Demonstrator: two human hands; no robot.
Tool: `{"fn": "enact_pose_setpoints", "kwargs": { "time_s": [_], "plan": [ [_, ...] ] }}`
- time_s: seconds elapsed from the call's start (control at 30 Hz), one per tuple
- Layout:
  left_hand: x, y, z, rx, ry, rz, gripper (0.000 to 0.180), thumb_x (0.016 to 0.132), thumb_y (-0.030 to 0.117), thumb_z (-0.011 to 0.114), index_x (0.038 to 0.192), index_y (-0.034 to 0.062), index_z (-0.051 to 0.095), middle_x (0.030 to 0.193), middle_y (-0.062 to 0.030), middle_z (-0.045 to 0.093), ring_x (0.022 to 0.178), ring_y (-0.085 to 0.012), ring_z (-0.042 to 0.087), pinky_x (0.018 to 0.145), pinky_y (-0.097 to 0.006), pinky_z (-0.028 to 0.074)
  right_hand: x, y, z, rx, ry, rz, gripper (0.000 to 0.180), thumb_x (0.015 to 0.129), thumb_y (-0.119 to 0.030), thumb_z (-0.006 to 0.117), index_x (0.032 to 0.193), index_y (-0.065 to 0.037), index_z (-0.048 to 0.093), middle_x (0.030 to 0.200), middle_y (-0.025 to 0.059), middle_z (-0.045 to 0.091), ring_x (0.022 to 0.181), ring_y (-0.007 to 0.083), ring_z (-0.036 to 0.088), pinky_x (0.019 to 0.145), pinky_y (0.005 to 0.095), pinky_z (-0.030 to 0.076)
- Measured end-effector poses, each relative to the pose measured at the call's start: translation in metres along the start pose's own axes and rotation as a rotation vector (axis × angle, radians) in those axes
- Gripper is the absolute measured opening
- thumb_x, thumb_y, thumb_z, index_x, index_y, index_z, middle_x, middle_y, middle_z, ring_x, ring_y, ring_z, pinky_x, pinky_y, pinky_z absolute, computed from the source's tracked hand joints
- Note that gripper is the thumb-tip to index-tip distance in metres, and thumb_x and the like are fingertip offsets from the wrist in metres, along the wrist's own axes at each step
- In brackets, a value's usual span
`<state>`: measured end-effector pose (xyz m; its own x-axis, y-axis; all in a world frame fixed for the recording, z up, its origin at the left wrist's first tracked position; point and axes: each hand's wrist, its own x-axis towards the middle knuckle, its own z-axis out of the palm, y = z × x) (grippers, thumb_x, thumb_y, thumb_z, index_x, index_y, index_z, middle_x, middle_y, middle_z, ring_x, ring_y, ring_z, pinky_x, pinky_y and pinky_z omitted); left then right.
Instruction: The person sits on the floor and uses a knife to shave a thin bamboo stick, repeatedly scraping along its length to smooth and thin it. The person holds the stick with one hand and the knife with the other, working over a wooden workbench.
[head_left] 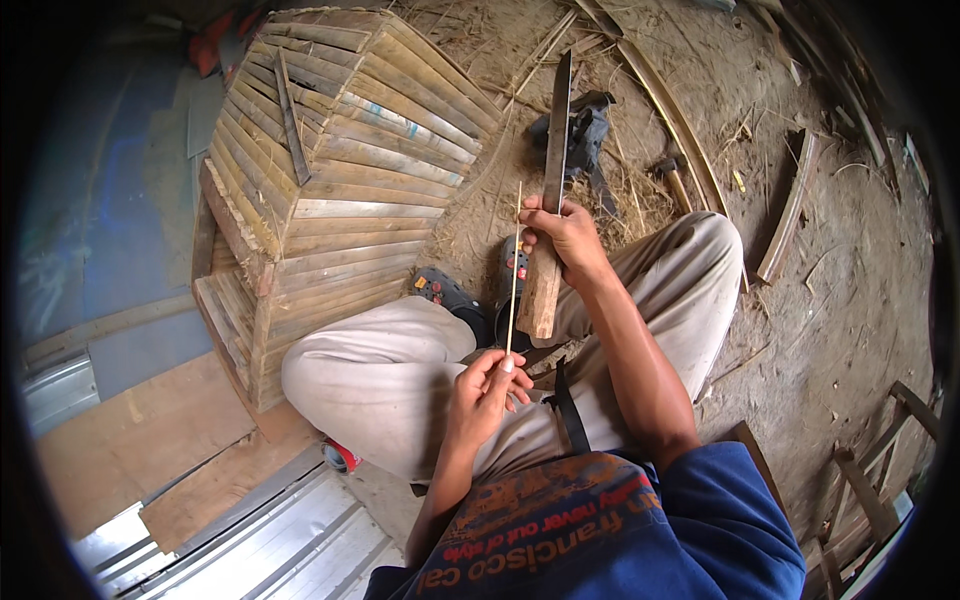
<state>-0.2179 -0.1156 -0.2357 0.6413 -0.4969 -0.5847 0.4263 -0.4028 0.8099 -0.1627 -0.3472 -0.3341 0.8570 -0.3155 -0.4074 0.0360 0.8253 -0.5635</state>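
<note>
My right hand (568, 238) is closed around a large machete with a long dark blade (560, 130) and a thick, rough wooden handle (541, 290). The blade points away from me, and the handle's butt hangs over my lap. Between the fingers of my left hand (487, 390) is the lower end of a thin bamboo stick (514, 270). It stands nearly parallel to the machete, just to its left. The stick's upper part passes by my right fingertips; whether they touch it I cannot tell.
A slatted bamboo structure (370, 170) stands at left, with a loose strip (292, 120) on it. Beyond my feet lie a dark bag (580, 135), a hammer (677, 185) and a long curved bamboo strip (680, 125). A split bamboo piece (790, 207) is farther right. A red can (341, 456) sits by my left knee.
</note>
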Motion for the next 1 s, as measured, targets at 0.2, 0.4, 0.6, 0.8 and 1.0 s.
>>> {"fn": "enact_pose_setpoints", "kwargs": {
  "time_s": [0.2,0.4,0.6,0.8,1.0],
  "plan": [
    [0.0021,-0.001,0.0015,0.029,0.027,-0.022,0.032,0.109,0.03,0.054,0.112,-0.0009,0.062,0.086,-0.0082,0.071,0.068,-0.0093,0.067,0.057,-0.021,0.047,-0.0008,0.0007,-0.0013,0.018,-0.012,0.007,0.02,0.089,-0.001,0.07,0.106,0.002,0.061,0.086,0.0081,0.064,0.066,0.0157,0.063,0.061,0.0316,0.054],
    [0.004,-0.0023,0.0021,0.02,0.026,-0.007,0.03,0.108,0.029,0.055,0.112,-0.0001,0.063,0.086,-0.0078,0.071,0.068,-0.0091,0.066,0.057,-0.021,0.046,0.0027,0.0045,-0.0024,-0.028,-0.054,0.016,0.018,0.091,-0.003,0.069,0.106,0.0,0.06,0.082,0.0063,0.062,0.066,0.0146,0.061,0.06,0.0345,0.058],
    [0.0035,-0.0027,0.0033,-0.012,0.064,-0.045,0.028,0.107,0.027,0.057,0.111,-0.0002,0.063,0.084,-0.0075,0.07,0.061,-0.0086,0.065,0.053,-0.02,0.045,0.0042,0.0077,-0.0059,-0.014,-0.084,0.016,0.019,0.091,-0.004,0.07,0.106,0.001,0.06,0.081,0.0066,0.062,0.065,0.0141,0.06,0.062,0.0404,0.062],
    [0.0058,-0.0018,0.0026,-0.015,0.154,-0.084,0.022,0.105,0.02,0.061,0.108,-0.0015,0.064,0.082,-0.0085,0.071,0.056,-0.0104,0.066,0.049,-0.021,0.045,0.0014,0.0065,-0.0051,0.018,-0.071,0.024,0.023,0.09,-0.003,0.072,0.108,0.001,0.059,0.084,0.0074,0.064,0.066,0.0134,0.06,0.06,0.0378,0.061],
    [0.0091,-0.0038,0.0031,-0.01,0.19,-0.097,0.017,0.102,0.016,0.065,0.101,-0.0015,0.063,0.079,-0.0094,0.071,0.06,-0.0131,0.069,0.05,-0.022,0.048,-0.0001,0.0039,-0.0041,0.039,-0.075,0.019,0.023,0.089,0.002,0.069,0.11,0.002,0.059,0.093,0.015,0.072,0.066,0.0145,0.064,0.061,0.0319,0.056]
  ]
}}
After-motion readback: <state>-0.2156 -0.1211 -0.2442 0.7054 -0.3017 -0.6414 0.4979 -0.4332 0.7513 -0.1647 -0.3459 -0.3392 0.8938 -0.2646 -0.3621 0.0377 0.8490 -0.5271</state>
